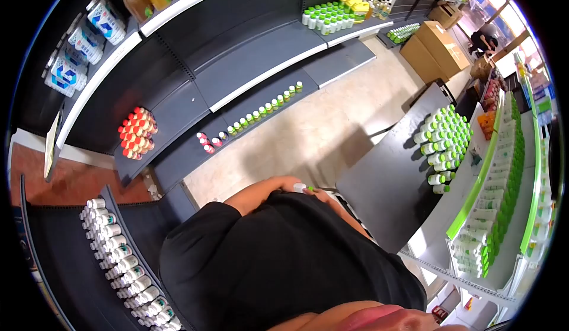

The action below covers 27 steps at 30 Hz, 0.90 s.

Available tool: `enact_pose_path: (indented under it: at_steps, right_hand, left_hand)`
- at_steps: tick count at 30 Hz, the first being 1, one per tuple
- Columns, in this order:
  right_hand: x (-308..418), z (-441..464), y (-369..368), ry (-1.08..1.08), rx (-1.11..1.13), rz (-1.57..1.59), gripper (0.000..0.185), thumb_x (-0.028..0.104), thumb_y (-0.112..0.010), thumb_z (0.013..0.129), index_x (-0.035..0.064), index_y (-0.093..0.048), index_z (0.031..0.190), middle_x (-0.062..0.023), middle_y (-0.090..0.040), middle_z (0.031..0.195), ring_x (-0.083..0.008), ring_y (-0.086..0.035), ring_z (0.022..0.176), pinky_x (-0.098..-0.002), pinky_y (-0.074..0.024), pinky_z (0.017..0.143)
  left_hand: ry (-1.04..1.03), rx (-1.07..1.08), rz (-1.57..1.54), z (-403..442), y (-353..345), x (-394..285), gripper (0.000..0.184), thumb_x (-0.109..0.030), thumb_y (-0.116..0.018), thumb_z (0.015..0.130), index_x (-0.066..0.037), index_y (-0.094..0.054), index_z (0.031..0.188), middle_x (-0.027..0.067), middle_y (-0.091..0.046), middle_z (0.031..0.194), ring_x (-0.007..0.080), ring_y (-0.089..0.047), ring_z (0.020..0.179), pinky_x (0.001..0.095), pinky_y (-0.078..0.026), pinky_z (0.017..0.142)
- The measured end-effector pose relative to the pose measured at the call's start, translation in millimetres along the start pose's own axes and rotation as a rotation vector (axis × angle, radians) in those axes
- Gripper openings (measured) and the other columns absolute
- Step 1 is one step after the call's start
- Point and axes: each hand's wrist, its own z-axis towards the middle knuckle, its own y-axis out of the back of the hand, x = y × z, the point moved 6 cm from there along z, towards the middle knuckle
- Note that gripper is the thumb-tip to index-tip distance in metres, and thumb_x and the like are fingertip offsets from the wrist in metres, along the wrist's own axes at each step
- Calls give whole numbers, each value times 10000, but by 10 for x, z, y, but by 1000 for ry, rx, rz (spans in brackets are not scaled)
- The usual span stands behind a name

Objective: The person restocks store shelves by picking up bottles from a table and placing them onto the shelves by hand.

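Dark grey is the worktop, at three o'clock in the view; on it stand many green-capped bottles. Close to the clock's centre, the left hand seems to grasp the white part of a small bottle; the right hand is at its green end, but I cannot tell its grip. It seems good to hold the bottle steady and press this end only lightly.

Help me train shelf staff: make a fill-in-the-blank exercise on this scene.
1. The left hand and right hand hold a small bottle in front of a ____ shirt.
2. The bottles on the table have ____ caps.
3. The large box stands on the ____.

Missing words: black; green; floor.
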Motion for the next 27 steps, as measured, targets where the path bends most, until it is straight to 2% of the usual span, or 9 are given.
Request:
enact_pose_path:
  at_steps: [2, 6, 9, 11, 14, 18, 21, 24, 27]
  right_hand:
    - [125, 217, -142, -2, 15, -5, 683, 612, -604, 757, -36, -650, 965, -109, -655, 859, -181, -598, 805, -306, -464, 728]
    - [899, 258, -362, -59, 70, -84, 661, 621, -596, 757, -19, -653, 908, -91, -639, 793, -167, -588, 732, -294, -466, 676]
    - [1159, 409, -498, -90, 84, -126, 649, 628, -593, 755, -8, -650, 872, -84, -624, 757, -167, -575, 683, -300, -465, 654]
    - [1263, 459, -567, -101, 58, -127, 644, 625, -592, 757, -6, -649, 870, -82, -621, 749, -164, -572, 677, -297, -460, 653]
    - [1115, 687, -531, -62, 84, -197, 627, 618, -588, 762, 3, -656, 862, -72, -617, 729, -168, -570, 680, -294, -448, 651]
    - [1517, 714, -532, -27, 84, -359, 607, 617, -579, 764, 18, -657, 827, -89, -640, 739, -180, -597, 700, -307, -459, 664]
    - [1611, 874, -576, -10, 133, -306, 559, 595, -584, 783, 40, -653, 797, -63, -611, 679, -154, -571, 656, -298, -457, 641]
    - [1529, 1049, -499, -68, 178, -220, 553, 582, -577, 799, 40, -659, 869, -60, -623, 731, -160, -580, 690, -296, -470, 686]
    - [1236, 1311, -284, -68, 184, -207, 647, 655, -549, 765, 26, -655, 874, -82, -645, 788, -179, -606, 716, -303, -476, 667]
  left_hand:
    - [-2, -23, -20, -106, 135, 240, 585, -321, -754, 595, -96, -578, 1107, 133, -631, 1044, 295, -588, 979, 386, -443, 841]
    - [20, -73, -51, -502, 435, 452, 576, -295, -763, 593, -71, -578, 1090, 130, -623, 1044, 279, -586, 971, 380, -452, 833]
    - [90, 11, -307, -754, 525, 536, 623, -289, -763, 585, -70, -561, 1133, 131, -620, 1050, 269, -581, 979, 368, -449, 847]
    - [83, -116, -206, -827, 593, 626, 639, -280, -759, 586, -66, -553, 1151, 134, -616, 1060, 263, -576, 989, 359, -444, 858]
    - [101, -187, -237, -838, 654, 770, 665, -278, -759, 583, -51, -541, 1169, 142, -608, 1078, 258, -568, 1010, 349, -436, 879]
    - [138, -307, -324, -917, 694, 987, 709, -307, -784, 580, -29, -530, 1181, 147, -601, 1095, 250, -563, 1022, 334, -429, 893]
    - [169, -293, -389, -874, 693, 1207, 896, -367, -807, 551, 14, -448, 1279, 178, -544, 1214, 266, -525, 1109, 339, -407, 946]
    - [183, -335, -388, -844, 856, 1164, 769, -353, -817, 583, -8, -512, 1199, 137, -598, 1092, 234, -557, 1018, 322, -426, 894]
    - [164, -214, -428, -682, 1100, 952, 750, -348, -810, 592, -9, -516, 1194, 136, -601, 1085, 233, -555, 1021, 321, -426, 891]
